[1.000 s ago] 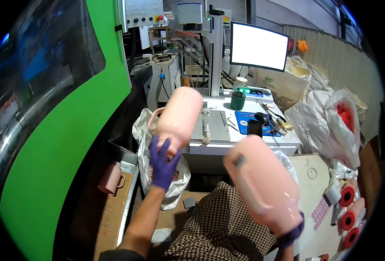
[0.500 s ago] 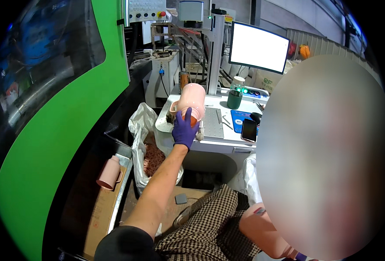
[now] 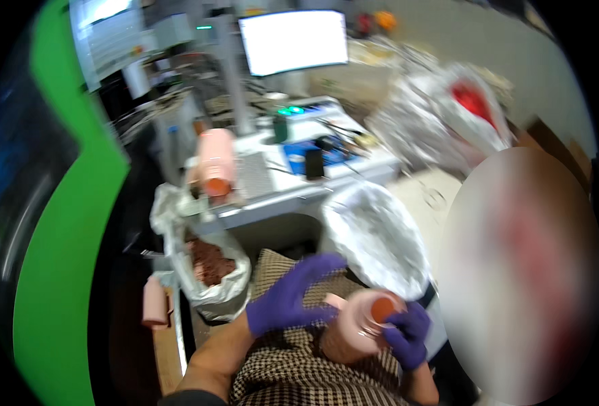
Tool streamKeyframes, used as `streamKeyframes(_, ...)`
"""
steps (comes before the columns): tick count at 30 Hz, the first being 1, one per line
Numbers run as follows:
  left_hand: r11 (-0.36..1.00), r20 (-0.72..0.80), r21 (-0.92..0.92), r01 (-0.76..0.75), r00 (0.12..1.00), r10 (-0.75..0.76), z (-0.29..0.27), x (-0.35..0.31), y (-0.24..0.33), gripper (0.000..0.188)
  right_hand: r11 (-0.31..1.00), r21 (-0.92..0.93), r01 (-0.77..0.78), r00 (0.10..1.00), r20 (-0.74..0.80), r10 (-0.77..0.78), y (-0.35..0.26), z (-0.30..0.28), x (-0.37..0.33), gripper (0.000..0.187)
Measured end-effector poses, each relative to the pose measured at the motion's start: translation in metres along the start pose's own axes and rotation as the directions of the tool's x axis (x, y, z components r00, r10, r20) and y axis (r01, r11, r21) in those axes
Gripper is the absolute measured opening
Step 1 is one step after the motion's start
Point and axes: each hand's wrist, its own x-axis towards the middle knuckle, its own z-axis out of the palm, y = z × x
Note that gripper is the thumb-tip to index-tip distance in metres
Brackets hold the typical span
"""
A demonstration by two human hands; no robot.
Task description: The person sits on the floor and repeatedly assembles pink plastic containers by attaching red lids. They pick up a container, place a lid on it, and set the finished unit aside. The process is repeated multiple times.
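Over my lap is a pink jug with an orange inside, its mouth facing up and a little tilted. My right hand, in a purple glove, grips it at the rim. My left hand, gloved alike, is beside the jug's handle with thumb and fingers spread; the picture is smeared, and I cannot tell whether it touches the handle. A second pink jug lies on the white worktable, its orange mouth toward me.
A third pink jug is on a ledge at the lower left. Lined bins stand below the table: one with brown scraps, another with a white liner. A phone and a monitor are beyond. The green machine panel borders the left.
My left hand has let go of the jug on the table and come back to my lap. The right hand's jug has moved in front of me. My view has swung right.
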Motion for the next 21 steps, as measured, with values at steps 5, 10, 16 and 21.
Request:
streamKeyframes(5,0.990,0.000,-0.100,0.095,0.995,-0.095,0.054,-0.025,0.021,0.083,1.000,0.006,-0.001,0.974,0.226,-0.001,-0.023,0.046,0.015,0.027)
streamKeyframes(10,0.957,-0.193,-0.233,0.175,0.956,-0.222,0.062,-0.029,-0.013,0.032,0.926,0.350,-0.139,0.987,0.120,0.102,-0.031,0.040,-0.014,0.033)
streamKeyframes(16,0.834,-0.383,-0.534,0.139,0.840,-0.385,0.049,-0.040,-0.048,0.041,0.963,-0.151,-0.222,0.963,-0.188,0.193,0.014,-0.073,-0.079,0.022)
streamKeyframes(21,0.908,-0.185,0.299,-0.293,0.916,0.356,0.044,-0.053,-0.029,0.028,0.747,-0.439,-0.499,0.829,-0.492,0.264,0.024,-0.142,-0.096,0.014)
